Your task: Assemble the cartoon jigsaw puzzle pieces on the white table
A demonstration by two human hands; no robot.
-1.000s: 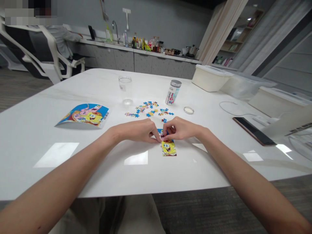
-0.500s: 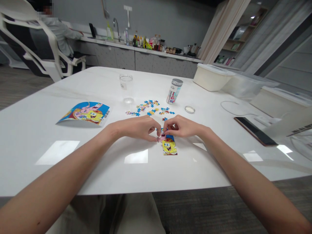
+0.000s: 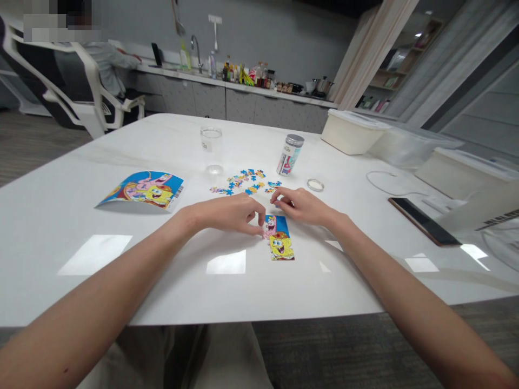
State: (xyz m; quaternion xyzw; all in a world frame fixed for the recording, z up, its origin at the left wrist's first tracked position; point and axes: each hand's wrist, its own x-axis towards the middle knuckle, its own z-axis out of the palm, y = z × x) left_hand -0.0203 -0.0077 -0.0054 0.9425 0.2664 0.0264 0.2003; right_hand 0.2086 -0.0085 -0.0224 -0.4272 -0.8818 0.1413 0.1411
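Note:
A partly joined cartoon jigsaw puzzle, with a pink figure above a yellow one on blue, lies flat near the table's front. At its left edge is my left hand, thumb and forefinger bent but apart, the thumb close to or touching the edge. Just beyond the puzzle's top, my right hand has its fingertips closed on a small puzzle piece, mostly hidden by the fingers. Several loose puzzle pieces are scattered farther back. To the left lies a curled picture sheet with the same characters.
Behind the pieces stand a clear jar and a printed canister with a silver lid. A round lid lies nearby. On the right are a phone, a white cable and storage boxes. A person sits at the far left.
My right hand has moved off the joined puzzle, away from me, to the loose piece beyond it. The puzzle's upper right is now uncovered. My left hand has barely moved.

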